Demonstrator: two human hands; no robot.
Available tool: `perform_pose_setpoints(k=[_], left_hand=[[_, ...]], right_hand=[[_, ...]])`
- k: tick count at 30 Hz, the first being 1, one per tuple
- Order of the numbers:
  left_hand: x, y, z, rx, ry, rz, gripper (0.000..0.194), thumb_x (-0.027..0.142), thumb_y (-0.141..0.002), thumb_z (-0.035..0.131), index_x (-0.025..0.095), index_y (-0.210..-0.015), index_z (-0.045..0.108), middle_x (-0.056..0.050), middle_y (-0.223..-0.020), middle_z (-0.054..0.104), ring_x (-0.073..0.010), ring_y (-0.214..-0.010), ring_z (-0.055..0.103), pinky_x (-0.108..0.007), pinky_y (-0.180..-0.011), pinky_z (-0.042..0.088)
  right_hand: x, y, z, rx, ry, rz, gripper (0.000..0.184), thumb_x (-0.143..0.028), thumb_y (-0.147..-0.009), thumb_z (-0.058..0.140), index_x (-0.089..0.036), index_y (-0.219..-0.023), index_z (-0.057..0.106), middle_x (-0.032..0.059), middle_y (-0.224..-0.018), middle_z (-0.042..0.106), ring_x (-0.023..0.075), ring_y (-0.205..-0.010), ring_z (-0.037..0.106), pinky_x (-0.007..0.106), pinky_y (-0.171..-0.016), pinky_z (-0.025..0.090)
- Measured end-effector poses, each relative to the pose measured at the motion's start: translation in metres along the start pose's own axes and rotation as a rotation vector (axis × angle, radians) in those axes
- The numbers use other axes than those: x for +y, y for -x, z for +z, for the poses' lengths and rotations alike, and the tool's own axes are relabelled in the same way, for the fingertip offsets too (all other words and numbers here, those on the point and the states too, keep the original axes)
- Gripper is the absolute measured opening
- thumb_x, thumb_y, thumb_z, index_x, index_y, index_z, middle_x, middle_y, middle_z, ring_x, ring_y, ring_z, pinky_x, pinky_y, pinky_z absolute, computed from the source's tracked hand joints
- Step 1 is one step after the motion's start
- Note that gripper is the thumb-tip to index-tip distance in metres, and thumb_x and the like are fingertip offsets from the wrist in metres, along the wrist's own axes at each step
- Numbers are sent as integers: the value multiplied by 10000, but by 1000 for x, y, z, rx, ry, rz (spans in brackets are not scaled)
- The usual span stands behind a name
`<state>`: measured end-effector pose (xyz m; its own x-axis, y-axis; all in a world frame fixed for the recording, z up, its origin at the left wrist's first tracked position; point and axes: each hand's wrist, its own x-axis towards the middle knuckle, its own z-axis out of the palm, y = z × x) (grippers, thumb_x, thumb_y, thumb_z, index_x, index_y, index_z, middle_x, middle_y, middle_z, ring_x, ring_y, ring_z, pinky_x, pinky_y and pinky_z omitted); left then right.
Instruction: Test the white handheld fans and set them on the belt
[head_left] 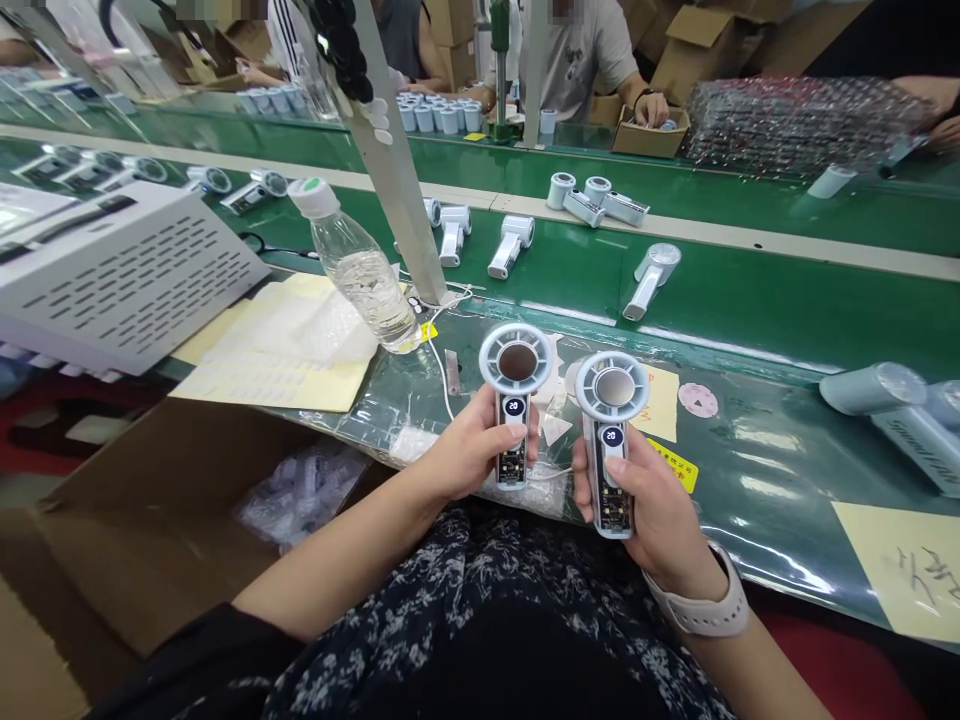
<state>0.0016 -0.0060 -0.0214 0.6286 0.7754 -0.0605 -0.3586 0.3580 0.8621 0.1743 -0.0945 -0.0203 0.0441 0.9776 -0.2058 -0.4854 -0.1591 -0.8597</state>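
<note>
My left hand (480, 440) is closed round the handle of a pale blue handheld fan (516, 360), its thumb on the button below a small display that reads 20. A second handheld fan (611, 388) of the same kind stands upright in my right hand (660, 500), thumb also pressed at its button. Its display shows 20 too. Both fans face me, side by side and apart, above the near edge of the green work table (765, 470). Circuit parts show through the clear lower handles.
A green conveyor belt (555, 290) carries several more fans (656, 275). To the left stand a tilted water bottle (364, 270), a grey metal box (135, 280) and a post (397, 170). An open carton (172, 480) sits below. Co-workers sit across the belt.
</note>
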Motion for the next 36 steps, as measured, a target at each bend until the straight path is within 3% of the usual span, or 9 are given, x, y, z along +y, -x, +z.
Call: perform_pose_setpoints(k=[5, 11, 17, 20, 24, 28, 31, 34, 36], left_hand=[[3, 0, 3, 1, -105, -9, 447, 432, -798, 784, 180, -1027, 496, 8, -796, 613, -138, -665, 603, -296, -629, 481], [3, 1, 3, 15, -93, -7, 416, 405, -794, 778, 179, -1006, 501, -2, -832, 597, -138, -670, 592, -296, -614, 466], [4, 2, 2, 48, -115, -10, 372, 340, -790, 751, 187, -1027, 507, 4, -815, 608, -142, -627, 591, -295, -575, 472], [6, 3, 4, 5, -134, 19, 364, 357, -818, 726, 184, -1055, 512, -7, -803, 631, -167, -657, 626, -323, -618, 494], [5, 3, 4, 54, -187, -6, 397, 373, -809, 752, 193, -1042, 488, -50, -953, 663, -202, -727, 693, -353, -652, 536], [-3, 3, 2, 94, -172, -45, 491, 495, -825, 736, 211, -1078, 425, -75, -970, 707, -183, -632, 691, -292, -534, 499], [-5, 4, 1, 41, -61, -77, 451, 579, -882, 607, 222, -1081, 416, -61, -898, 734, -192, -567, 685, -279, -472, 479], [-2, 8, 4, -58, 3, -84, 435, 535, -876, 632, 228, -1097, 417, -57, -938, 755, -219, -637, 728, -319, -545, 554], [4, 12, 8, -89, 1, -62, 409, 483, -888, 659, 225, -1103, 425, -73, -998, 762, -227, -725, 750, -349, -630, 593]], right_hand=[[-4, -2, 2, 48, -24, -2, 306, -400, -802, 755, -236, -1028, 630, 15, -893, 652, 122, -599, 573, 236, -482, 520], [0, -2, 2, 2, -81, 9, 293, -463, -819, 736, -223, -973, 666, 28, -919, 667, 138, -649, 611, 260, -546, 547], [2, -1, 0, -16, -41, 21, 266, -436, -870, 670, -203, -997, 647, 27, -771, 682, 119, -485, 538, 252, -423, 450], [-2, 0, 1, -6, -24, -9, 285, -433, -845, 691, -204, -1007, 640, 26, -764, 689, 120, -471, 540, 252, -410, 442], [-2, -1, -3, 53, -17, -34, 259, -416, -827, 726, -216, -952, 617, 19, -803, 694, 117, -492, 559, 242, -401, 460], [2, -2, -7, 0, -90, -9, 273, -496, -897, 653, -226, -934, 629, 31, -827, 712, 122, -485, 557, 255, -407, 468], [3, -2, -4, 27, -138, 8, 410, -610, -938, 561, -231, -977, 712, 71, -900, 750, 182, -637, 664, 324, -566, 580], [0, 0, 1, 30, -167, 32, 416, -625, -895, 631, -253, -1025, 762, 91, -1046, 778, 266, -878, 731, 443, -790, 630], [-3, 3, 3, 21, -175, 31, 404, -619, -847, 700, -260, -1018, 774, 90, -1099, 782, 295, -945, 737, 492, -832, 628]])
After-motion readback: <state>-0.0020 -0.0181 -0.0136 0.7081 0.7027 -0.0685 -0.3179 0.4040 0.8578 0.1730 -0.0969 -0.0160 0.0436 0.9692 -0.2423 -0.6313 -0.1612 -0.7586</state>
